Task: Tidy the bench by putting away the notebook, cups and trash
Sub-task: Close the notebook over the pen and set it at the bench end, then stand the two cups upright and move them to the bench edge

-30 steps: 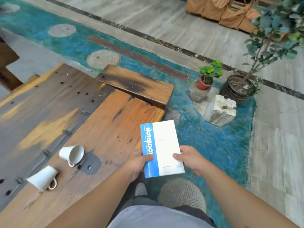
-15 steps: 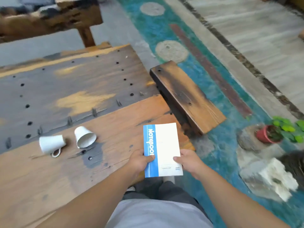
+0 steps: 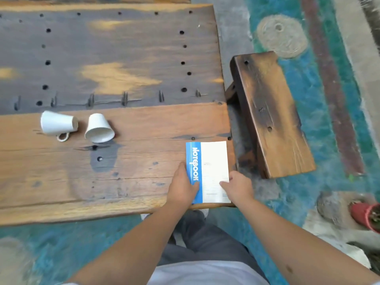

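A white notebook (image 3: 213,161) with a blue spine strip lies over the right front corner of the wooden bench (image 3: 127,177). My left hand (image 3: 182,187) grips its blue left edge. My right hand (image 3: 238,188) holds its lower right edge. Two white cups lie tipped on their sides at the bench's left: one with a handle (image 3: 55,123), the other (image 3: 98,128) with its mouth facing me. No trash is in sight.
A small dark wooden stool (image 3: 271,112) stands just right of the bench. A red plant pot (image 3: 365,215) sits beside a stone (image 3: 333,206) on the teal floor at the far right. The bench's back half is dark, with holes.
The view has swung left and down onto the bench. Both hands have carried the notebook from over the floor to the bench's right front corner.
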The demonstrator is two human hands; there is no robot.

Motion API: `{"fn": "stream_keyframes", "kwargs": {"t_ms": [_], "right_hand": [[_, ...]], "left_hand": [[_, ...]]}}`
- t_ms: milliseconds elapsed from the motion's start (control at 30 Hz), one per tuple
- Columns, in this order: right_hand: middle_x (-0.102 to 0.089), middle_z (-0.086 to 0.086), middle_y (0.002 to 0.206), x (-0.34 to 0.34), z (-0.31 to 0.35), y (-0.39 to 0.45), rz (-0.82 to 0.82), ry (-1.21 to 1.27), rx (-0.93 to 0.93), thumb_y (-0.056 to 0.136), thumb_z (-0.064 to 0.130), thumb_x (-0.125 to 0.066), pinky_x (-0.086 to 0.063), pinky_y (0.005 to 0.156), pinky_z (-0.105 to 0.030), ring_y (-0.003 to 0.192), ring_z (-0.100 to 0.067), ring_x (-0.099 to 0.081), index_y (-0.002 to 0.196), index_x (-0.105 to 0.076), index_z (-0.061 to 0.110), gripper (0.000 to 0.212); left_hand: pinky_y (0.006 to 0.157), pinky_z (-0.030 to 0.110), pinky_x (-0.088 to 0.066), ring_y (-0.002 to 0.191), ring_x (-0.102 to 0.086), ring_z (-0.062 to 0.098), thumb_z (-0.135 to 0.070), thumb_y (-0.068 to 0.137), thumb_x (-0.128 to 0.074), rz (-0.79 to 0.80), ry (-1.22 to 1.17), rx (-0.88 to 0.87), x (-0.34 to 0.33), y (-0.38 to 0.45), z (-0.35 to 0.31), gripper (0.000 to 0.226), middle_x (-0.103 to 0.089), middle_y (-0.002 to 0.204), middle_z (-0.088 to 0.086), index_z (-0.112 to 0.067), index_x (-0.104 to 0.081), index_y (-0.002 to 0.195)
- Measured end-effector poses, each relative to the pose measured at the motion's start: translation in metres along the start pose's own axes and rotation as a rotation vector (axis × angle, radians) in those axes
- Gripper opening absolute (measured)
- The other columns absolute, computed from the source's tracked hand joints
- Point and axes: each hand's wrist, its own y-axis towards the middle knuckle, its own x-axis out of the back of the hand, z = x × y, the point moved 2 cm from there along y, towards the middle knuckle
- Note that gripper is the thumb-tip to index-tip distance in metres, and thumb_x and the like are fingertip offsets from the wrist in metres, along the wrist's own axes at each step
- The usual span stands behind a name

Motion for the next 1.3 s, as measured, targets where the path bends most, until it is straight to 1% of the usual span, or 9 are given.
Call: {"fn": "stream_keyframes", "kwargs": {"t_ms": [67,133,333,500,700,833,967,1133,1300], "right_hand": [[-0.07,-0.012,0.098,-0.002,-0.001,0.004,-0.009,-0.032,0.003,0.083,0.031,-0.065,-0.045,0.064,-0.03,0.087,-0.03,-0.063,0.092,-0.063,0.014,0.02],[-0.069,-0.01,0.099,-0.003,-0.002,0.006,-0.018,-0.036,0.0,0.083,0.032,-0.064,-0.047,0.062,-0.031,0.082,-0.027,-0.061,0.097,-0.059,0.015,0.022],[-0.059,-0.002,0.106,0.002,0.003,0.007,-0.027,-0.211,-0.062,0.079,0.04,-0.062,-0.042,0.061,-0.034,0.088,-0.026,-0.06,0.101,-0.044,0.023,0.034],[-0.052,-0.001,0.121,0.007,0.018,0.003,0.003,-0.257,0.066,0.081,0.048,-0.06,-0.05,0.07,-0.038,0.098,-0.025,-0.058,0.121,-0.042,0.025,0.049],[-0.04,0.001,0.141,0.001,0.063,-0.023,0.061,-0.309,0.348,0.079,0.052,-0.058,-0.047,0.083,-0.04,0.119,-0.026,-0.046,0.134,-0.035,0.027,0.065],[-0.019,-0.001,0.157,-0.018,0.109,-0.042,0.137,-0.351,0.492,0.079,0.054,-0.056,-0.04,0.098,-0.041,0.135,-0.028,-0.031,0.144,-0.025,0.03,0.076],[-0.022,-0.002,0.156,-0.043,0.161,-0.054,0.158,-0.373,0.613,0.077,0.054,-0.056,-0.038,0.102,-0.041,0.135,-0.03,-0.031,0.144,-0.024,0.028,0.079],[-0.02,-0.006,0.158,-0.079,0.229,-0.055,0.131,-0.323,0.639,0.073,0.059,-0.062,-0.033,0.108,-0.043,0.139,-0.029,-0.027,0.146,-0.021,0.028,0.089],[-0.01,-0.001,0.16,-0.111,0.296,-0.057,0.014,-0.152,0.553,0.068,0.067,-0.063,-0.032,0.11,-0.044,0.143,-0.026,-0.02,0.149,-0.003,0.029,0.108]], "left_hand": [[0.076,0.039,-0.054,0.107,-0.051,0.018,-0.027,0.081,-0.067,-0.02,0.237,-0.101,-0.003,-0.005,0.003,0.063,-0.05,0.126,-0.001,-0.028,-0.033,0.133],[0.076,0.037,-0.054,0.111,-0.042,0.02,-0.034,0.081,-0.066,-0.073,0.462,-0.174,-0.003,-0.008,0.006,0.057,-0.042,0.13,0.0,-0.028,-0.036,0.13],[0.09,0.041,-0.045,0.116,-0.044,0.025,-0.037,0.086,-0.059,0.02,0.638,-0.194,0.001,-0.003,-0.006,0.051,-0.045,0.133,0.002,-0.021,-0.041,0.131],[0.098,0.046,-0.042,0.127,-0.037,0.028,-0.04,0.084,-0.058,0.196,0.532,-0.172,0.02,-0.008,-0.005,0.071,-0.033,0.146,0.004,-0.022,-0.026,0.144],[0.111,0.05,-0.031,0.145,-0.018,0.029,-0.056,0.08,-0.053,0.04,0.498,-0.09,0.088,-0.033,0.021,0.091,-0.007,0.163,0.006,-0.026,-0.007,0.152],[0.113,0.047,-0.03,0.146,-0.016,0.029,-0.061,0.081,-0.049,-0.107,0.418,0.018,0.145,-0.06,0.053,0.089,-0.007,0.163,0.007,-0.025,-0.008,0.152],[0.112,0.047,-0.03,0.145,-0.018,0.029,-0.06,0.082,-0.049,-0.197,0.391,0.101,0.202,-0.074,0.093,0.088,-0.01,0.162,0.009,-0.023,-0.011,0.152],[0.111,0.046,-0.032,0.14,-0.027,0.03,-0.055,0.084,-0.054,-0.266,0.333,0.105,0.272,-0.053,0.137,0.084,-0.023,0.157,0.01,-0.018,-0.019,0.151],[0.11,0.043,-0.035,0.138,-0.031,0.032,-0.051,0.08,-0.062,-0.272,0.287,0.018,0.346,0.0,0.167,0.084,-0.027,0.154,0.009,-0.016,-0.026,0.148]]}}
